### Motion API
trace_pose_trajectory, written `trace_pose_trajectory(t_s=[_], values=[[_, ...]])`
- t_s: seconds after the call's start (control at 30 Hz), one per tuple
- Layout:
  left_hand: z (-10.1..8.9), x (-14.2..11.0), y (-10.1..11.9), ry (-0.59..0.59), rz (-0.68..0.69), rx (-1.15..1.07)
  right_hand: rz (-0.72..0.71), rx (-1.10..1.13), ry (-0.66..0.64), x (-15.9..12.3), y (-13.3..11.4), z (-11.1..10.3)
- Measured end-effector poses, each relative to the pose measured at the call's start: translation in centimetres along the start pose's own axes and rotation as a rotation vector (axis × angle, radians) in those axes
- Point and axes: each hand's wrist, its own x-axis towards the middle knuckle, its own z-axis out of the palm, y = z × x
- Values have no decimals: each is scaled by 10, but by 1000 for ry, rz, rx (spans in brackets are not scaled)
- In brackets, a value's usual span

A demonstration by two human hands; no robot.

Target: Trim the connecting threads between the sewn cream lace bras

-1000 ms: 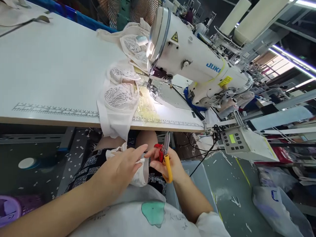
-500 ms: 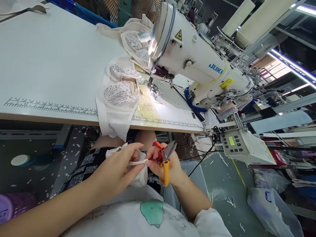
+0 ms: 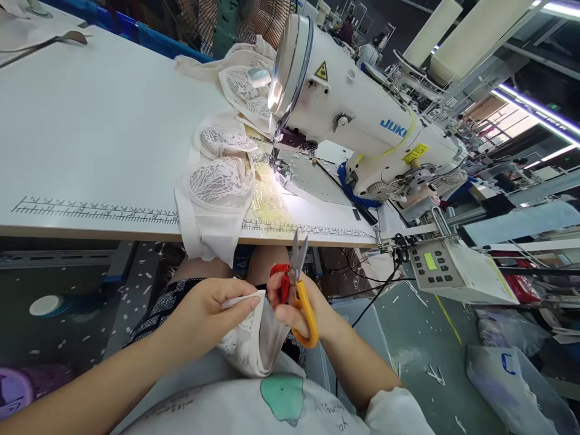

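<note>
Over my lap, my left hand [image 3: 217,314] pinches the edge of a white lace bra [image 3: 247,341], whose cup hangs down below the fingers. Just to its right, my right hand [image 3: 312,305] is wrapped around scissors [image 3: 296,266] with one red and one orange handle. Their blades point up toward the table edge and stand slightly apart, with nothing between them. A second white lace bra [image 3: 217,181] lies on the table, its lower part draping over the front edge.
A white sewing machine [image 3: 344,103] stands on the table [image 3: 113,121], its lamp lit. Another lace bra [image 3: 247,81] lies behind its needle. A control box [image 3: 444,266] hangs at the right. On the floor are a purple basket [image 3: 45,383] and a clear plastic bin [image 3: 516,386].
The scissors have turned from pointing right to pointing up, and their blades have parted. My right hand's fingertips have left the bra edge. The cup now hangs lower and wider.
</note>
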Motion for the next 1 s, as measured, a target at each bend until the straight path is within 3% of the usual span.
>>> trace_pose_trajectory(t_s=[0.1, 0.2, 0.47, 0.57, 1.0], values=[[-9, -2, 5, 49, -30, -36, 75, -100, -287, -10, 1, -19], [-15, -4, 10, 79, -90, -60, 133, -166, -420, -22, 9, -29], [-18, 4, 9, 53, -126, -74, 25, -398, -349, -20, 17, -26], [-20, 8, 7, -19, -155, -66, -1, -470, -359, -15, 16, -21], [-25, 19, 3, -143, -343, -193, 115, -475, -294, -14, 14, -4]])
